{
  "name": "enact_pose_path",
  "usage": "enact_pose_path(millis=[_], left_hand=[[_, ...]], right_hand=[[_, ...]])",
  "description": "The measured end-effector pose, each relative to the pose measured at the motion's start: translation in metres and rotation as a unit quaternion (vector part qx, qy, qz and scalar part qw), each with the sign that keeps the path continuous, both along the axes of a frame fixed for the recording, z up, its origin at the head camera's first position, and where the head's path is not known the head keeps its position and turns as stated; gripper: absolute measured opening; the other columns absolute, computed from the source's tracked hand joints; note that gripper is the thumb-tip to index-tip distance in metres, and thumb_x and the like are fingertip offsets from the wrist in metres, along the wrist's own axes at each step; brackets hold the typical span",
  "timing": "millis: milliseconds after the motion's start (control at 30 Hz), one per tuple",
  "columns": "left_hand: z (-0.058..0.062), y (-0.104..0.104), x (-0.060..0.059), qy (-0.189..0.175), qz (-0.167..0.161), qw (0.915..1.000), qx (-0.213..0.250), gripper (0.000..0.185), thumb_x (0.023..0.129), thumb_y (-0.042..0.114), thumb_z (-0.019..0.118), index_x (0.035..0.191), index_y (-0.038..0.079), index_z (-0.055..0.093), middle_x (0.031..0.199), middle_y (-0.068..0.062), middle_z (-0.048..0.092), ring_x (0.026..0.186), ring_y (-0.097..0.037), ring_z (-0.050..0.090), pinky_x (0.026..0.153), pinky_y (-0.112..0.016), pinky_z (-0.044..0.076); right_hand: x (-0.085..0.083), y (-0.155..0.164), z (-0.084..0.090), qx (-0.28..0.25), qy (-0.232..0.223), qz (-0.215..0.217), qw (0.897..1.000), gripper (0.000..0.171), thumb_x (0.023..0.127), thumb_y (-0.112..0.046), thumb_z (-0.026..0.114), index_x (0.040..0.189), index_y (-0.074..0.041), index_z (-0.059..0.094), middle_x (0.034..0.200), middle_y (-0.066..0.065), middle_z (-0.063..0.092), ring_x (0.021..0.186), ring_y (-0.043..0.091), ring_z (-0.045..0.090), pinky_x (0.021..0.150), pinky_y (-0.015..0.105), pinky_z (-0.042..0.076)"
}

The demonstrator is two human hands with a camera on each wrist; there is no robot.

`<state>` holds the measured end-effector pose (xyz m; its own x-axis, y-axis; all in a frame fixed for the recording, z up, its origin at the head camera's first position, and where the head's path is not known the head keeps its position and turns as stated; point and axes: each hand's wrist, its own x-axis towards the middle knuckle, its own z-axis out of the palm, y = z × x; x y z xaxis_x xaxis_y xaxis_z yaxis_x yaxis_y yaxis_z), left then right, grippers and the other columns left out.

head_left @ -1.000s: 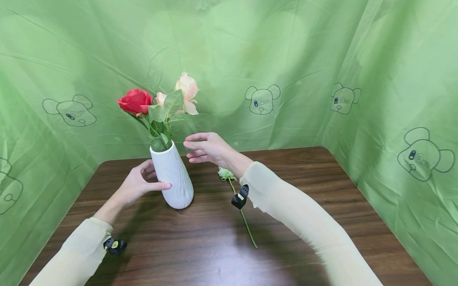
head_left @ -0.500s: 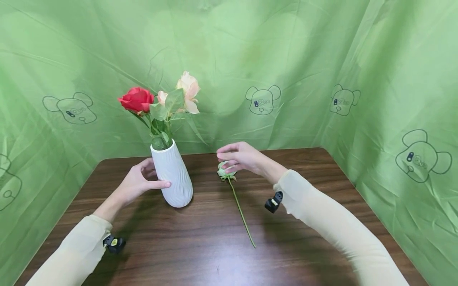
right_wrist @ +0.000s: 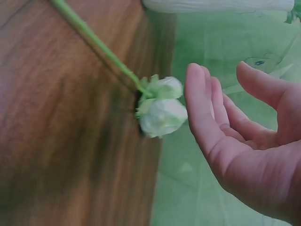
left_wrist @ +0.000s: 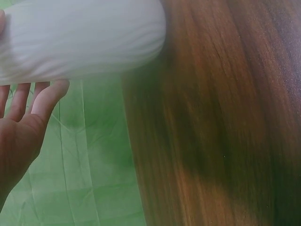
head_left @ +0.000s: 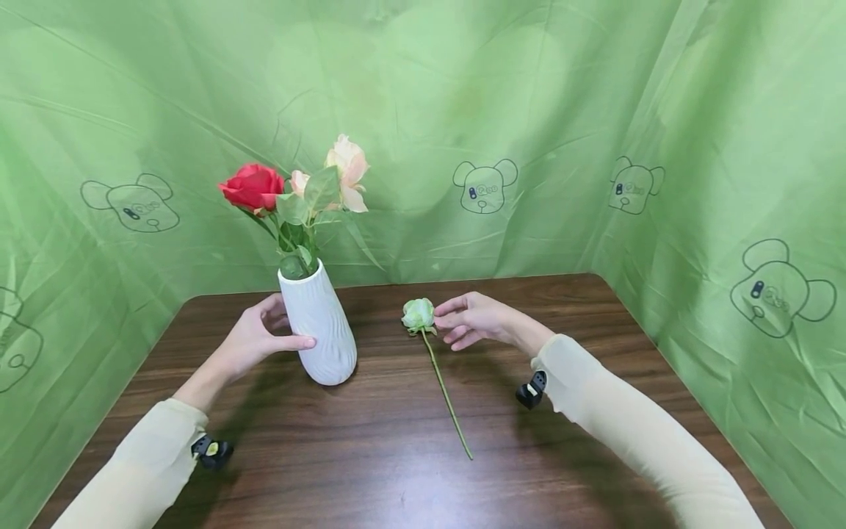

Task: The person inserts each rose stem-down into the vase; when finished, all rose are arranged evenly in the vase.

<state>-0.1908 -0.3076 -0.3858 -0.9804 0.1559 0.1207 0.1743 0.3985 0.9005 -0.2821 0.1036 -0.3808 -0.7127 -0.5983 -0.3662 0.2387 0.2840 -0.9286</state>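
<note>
A white ribbed vase (head_left: 320, 323) stands on the table, with a red rose (head_left: 253, 188) and pale pink flowers (head_left: 346, 167) among green leaves in its mouth. My left hand (head_left: 254, 339) grips the vase from the left, thumb across its front and fingers behind. In the left wrist view the vase (left_wrist: 89, 35) lies against the fingertips. A pale green-white flower (head_left: 418, 314) on a long bare stem lies to the right of the vase. Just right of its bloom is my right hand (head_left: 485, 319), fingers loosely bent and holding nothing; in the right wrist view they come close to the petals (right_wrist: 164, 115).
The dark wooden table (head_left: 370, 455) reaches back to a green cloth (head_left: 410, 110) printed with bear heads, which hangs behind and on both sides. Each wrist carries a black strapped camera (head_left: 531, 389).
My right hand has moved away from the vase, passing over the pale green-white flower's bloom to its right side and lower. The left hand and vase have stayed put.
</note>
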Motion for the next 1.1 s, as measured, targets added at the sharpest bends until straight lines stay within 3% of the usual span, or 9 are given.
enact_pose_path(millis=[233,567,933,1100], left_hand=[[0.0,-0.002,0.002,0.003,0.006,1.0,0.004,0.075,0.08,0.015,0.089,0.143,0.006,0.05,0.133,-0.011,0.062,0.121,-0.02,0.061,0.093,-0.027,0.052],[-0.001,0.001,0.0,0.001,0.003,0.9999,0.011,0.076,0.079,0.016,0.09,0.143,0.006,0.05,0.132,-0.012,0.062,0.122,-0.025,0.061,0.094,-0.031,0.052],[-0.001,-0.004,-0.002,-0.003,0.002,0.9999,0.017,0.076,0.076,0.016,0.092,0.141,0.009,0.052,0.13,-0.011,0.064,0.122,-0.026,0.061,0.092,-0.031,0.053],[-0.002,-0.001,-0.001,0.002,0.002,0.9999,0.015,0.074,0.077,0.016,0.091,0.14,0.008,0.052,0.129,-0.011,0.064,0.12,-0.024,0.062,0.092,-0.031,0.053]], right_hand=[[0.002,0.001,-0.032,0.0,-0.016,-0.005,1.0,0.053,0.099,-0.011,0.066,0.145,0.009,0.045,0.131,0.029,0.059,0.083,0.023,0.069,0.08,0.042,0.06],[0.002,0.005,-0.07,0.01,-0.011,-0.024,1.0,0.05,0.097,-0.012,0.069,0.139,0.008,0.051,0.115,0.018,0.065,0.088,0.026,0.068,0.08,0.043,0.06],[-0.001,-0.002,-0.087,0.005,0.007,-0.033,0.999,0.058,0.092,-0.015,0.077,0.137,0.007,0.049,0.11,0.015,0.07,0.091,0.029,0.071,0.076,0.043,0.061],[-0.001,-0.007,-0.084,0.049,0.026,-0.057,0.997,0.057,0.087,-0.02,0.083,0.129,0.004,0.053,0.099,0.013,0.073,0.08,0.025,0.072,0.069,0.04,0.061]])
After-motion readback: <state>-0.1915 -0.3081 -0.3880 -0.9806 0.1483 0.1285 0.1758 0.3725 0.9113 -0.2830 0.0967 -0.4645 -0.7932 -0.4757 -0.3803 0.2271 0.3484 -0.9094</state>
